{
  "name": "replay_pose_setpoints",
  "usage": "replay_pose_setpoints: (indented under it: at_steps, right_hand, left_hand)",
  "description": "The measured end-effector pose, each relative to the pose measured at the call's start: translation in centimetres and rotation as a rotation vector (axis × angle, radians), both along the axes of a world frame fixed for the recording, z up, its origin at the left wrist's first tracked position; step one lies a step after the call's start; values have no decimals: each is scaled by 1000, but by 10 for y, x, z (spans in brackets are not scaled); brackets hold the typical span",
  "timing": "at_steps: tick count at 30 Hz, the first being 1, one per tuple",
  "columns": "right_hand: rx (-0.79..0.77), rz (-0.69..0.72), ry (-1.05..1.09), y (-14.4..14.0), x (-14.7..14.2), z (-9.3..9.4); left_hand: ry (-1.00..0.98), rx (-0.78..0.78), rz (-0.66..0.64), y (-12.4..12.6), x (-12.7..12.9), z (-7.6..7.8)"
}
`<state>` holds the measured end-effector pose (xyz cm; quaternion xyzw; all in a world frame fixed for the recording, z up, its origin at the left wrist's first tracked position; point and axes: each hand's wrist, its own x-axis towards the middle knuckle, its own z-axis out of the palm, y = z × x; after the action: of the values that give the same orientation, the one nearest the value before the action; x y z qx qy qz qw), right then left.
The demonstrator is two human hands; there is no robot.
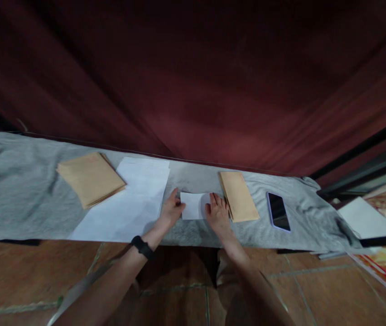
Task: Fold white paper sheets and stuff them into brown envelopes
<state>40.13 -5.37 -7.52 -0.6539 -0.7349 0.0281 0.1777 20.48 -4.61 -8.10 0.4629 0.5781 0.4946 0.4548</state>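
A small folded sheet of white paper lies on the grey cloth in front of me, its right end shaded and seeming slightly raised. At its left edge, my left hand pinches with the thumb, the index finger pointing away; a black band circles that wrist. Over the right end rests my right hand, thumb on the paper and fingers close together, hiding that edge. Just right of this hand sits a small stack of brown envelopes. Large white sheets of paper are spread left of my left hand.
Another stack of brown envelopes overlaps the large sheets. A phone with a light purple edge lies at the right. Grey cloth covers the long narrow surface, backed by a dark red curtain. Tiled floor shows below.
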Motion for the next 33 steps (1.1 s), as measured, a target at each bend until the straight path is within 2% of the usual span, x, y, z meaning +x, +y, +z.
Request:
replay_pose_setpoints:
  at_steps: [3,6,9,12,15,18,22,27,33]
  right_hand:
    - [50,196,122,-1,-3,6]
    - [66,437,177,-5,-8,15]
    - [51,510,156,-9,-12,22]
    - [39,414,300,-8,-11,25]
    - [9,289,684,-1,-10,26]
    - [-97,147,1125,4,-13,28]
    - [-262,93,1495,3,-24,32]
    - [-337,1,1646,0,-23,27]
    - [-338,-167,1634,10,-5,17]
  left_hand:
    - [-193,-80,32,-2,2,13]
    - [-302,-46,95,-3,2,29]
    - [-379,-14,56,-4,2,39]
    - [-476,-18,4,-4,3,44]
    - [-504,-56,-3,-4,5,45]
    - [-429,-129,36,-5,8,42]
    - [-440,-153,-10,-6,10,34]
    - [-387,-84,72,-1,6,29]
    - [-204,12,23,2,-2,26]
